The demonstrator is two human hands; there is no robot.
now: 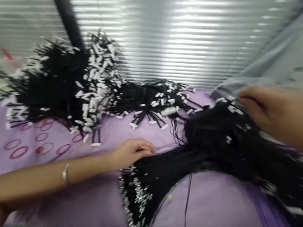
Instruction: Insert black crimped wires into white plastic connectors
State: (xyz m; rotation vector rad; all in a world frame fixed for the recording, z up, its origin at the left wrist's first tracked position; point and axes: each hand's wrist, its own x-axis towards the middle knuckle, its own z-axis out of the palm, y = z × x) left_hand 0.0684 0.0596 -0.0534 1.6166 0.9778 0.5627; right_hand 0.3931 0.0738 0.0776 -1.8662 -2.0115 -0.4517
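A large bundle of thin black wires (157, 168) lies across the purple cloth, fanning out at its near end into small shiny metal tips. My left hand (135, 153) is at the left edge of this fan, fingers pinched together on a thin black wire. Above the bundle's far part, where white connectors (234, 109) show, is my right hand (272, 111). It is smeared by motion, with thumb and forefinger pressed together; what they hold is too blurred to make out. A few loose strands hang between the bundle and the wires behind.
A tall pile of black wires with white connectors (99, 78) stands at the back left, and a smaller bunch (145, 99) lies beside it. Several red and pink rubber bands (19, 152) lie on the purple cloth (211, 207). Behind is a ribbed metallic wall (148, 24); grey plastic sheeting (293, 55) is at right.
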